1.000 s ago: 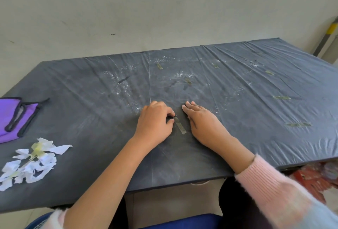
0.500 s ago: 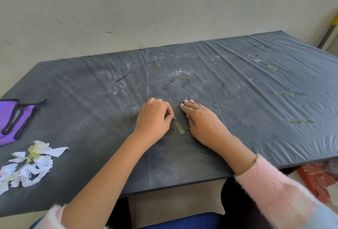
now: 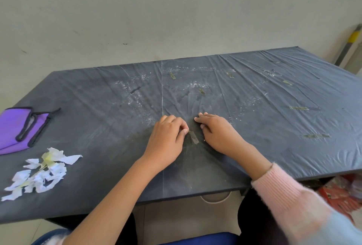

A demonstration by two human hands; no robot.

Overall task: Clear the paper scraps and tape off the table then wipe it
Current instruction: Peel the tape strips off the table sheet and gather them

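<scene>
A: In the head view, where is the tape strip point(image 3: 193, 137) they are working on?

B: Stuck flat to the dark, plastic-covered surface point(image 3: 274, 92), near its front edge, between the two hands.

A: What is the left hand point(image 3: 166, 137) doing?

B: It sits just left of the strip, fingers curled, with thumb and forefinger pinched together at the strip's far end. Whether the grip has actually caught the tape, I cannot tell.

A: And the right hand point(image 3: 219, 133)?

B: Just right of the strip, palm down, fingers spread flat, pressing the plastic and holding nothing.

A: Other tape?

B: Several more tape pieces point(image 3: 298, 108) lie beyond and to the right of the strip, all stuck down.

A: The paper?

B: A pile of white paper scraps point(image 3: 42, 172) lies well to the strip's left, with a purple bag point(image 3: 17, 127) just behind it.
</scene>
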